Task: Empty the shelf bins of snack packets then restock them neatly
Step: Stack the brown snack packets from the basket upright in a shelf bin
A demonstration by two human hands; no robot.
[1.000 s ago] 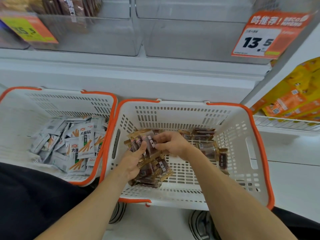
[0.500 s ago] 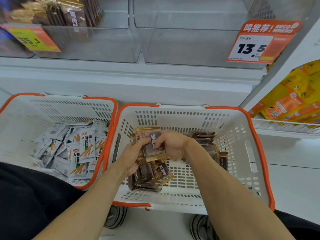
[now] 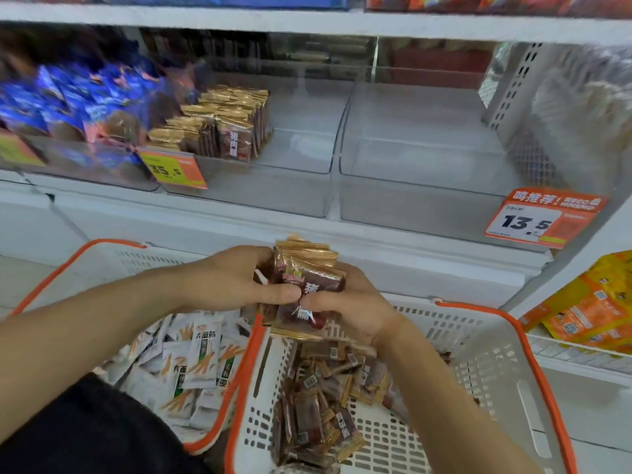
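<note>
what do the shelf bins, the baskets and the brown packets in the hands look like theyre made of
Shelf bins: clear rigid plastic, probably acrylic; you see through the walls, which show pale glare.
Baskets: white moulded plastic, matt, with punched slots and an orange rim.
Brown packets, held by the left hand and the right hand: glossy film, likely foil-lined; shiny highlights and gold crimped ends.

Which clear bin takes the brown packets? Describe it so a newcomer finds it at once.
Find the white shelf above the two orange-rimmed baskets. The clear plastic bin with the yellow 35.5 price tag is the one. It alone holds upright brown-and-gold packets; its right neighbour looks empty.
</note>
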